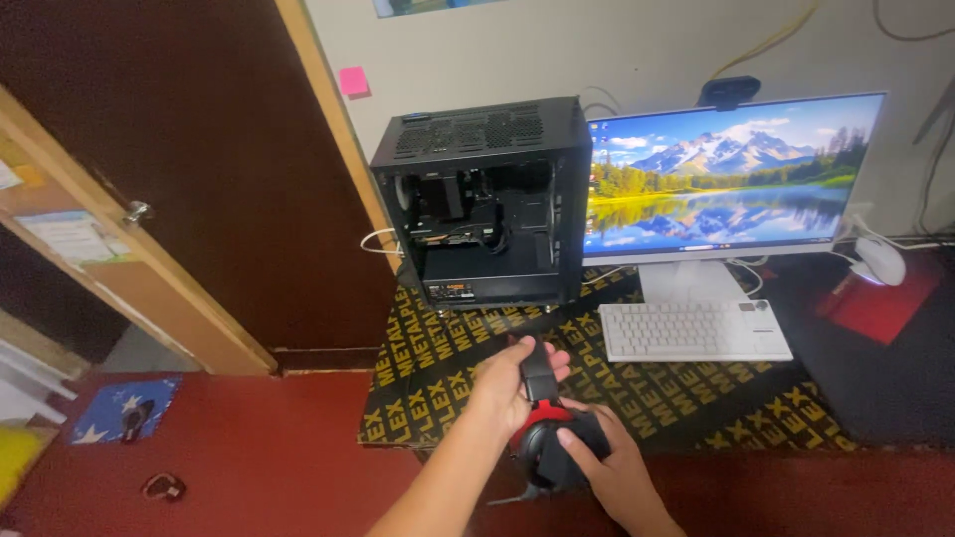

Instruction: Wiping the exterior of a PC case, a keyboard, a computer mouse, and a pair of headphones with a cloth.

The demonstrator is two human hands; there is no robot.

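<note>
Right now both my hands are on a black and red headset (549, 423), low over the near edge of the surface (875, 398). My left hand (509, 383) is curled shut around the black band part of it, fingers wrapped over the top so the band sticks up past my knuckles. My right hand (612, 467) is just below and to the right of the left one, cupped closed around the round black ear cup, with the thumb lying across its face. A red strip of the headset shows between my two hands. A thin dark cable hangs from the ear cup, down to the left of my right hand.

Under my hands lies a black mat with yellow lettering (676, 398). Beyond my left hand, well apart from it, stands an open black computer case (484, 204), its side panel off so that the dark inside shows. Farther out and to the right of both hands sits a white keyboard (693, 331), and behind it a white monitor (731, 179) showing a mountain lake. A white mouse (879, 261) rests far off to the right on a red pad (885, 298). Far to the left of my left hand a brown door (199, 149) stands against the wall, with a pink sticky note (354, 81) beside its frame.
</note>
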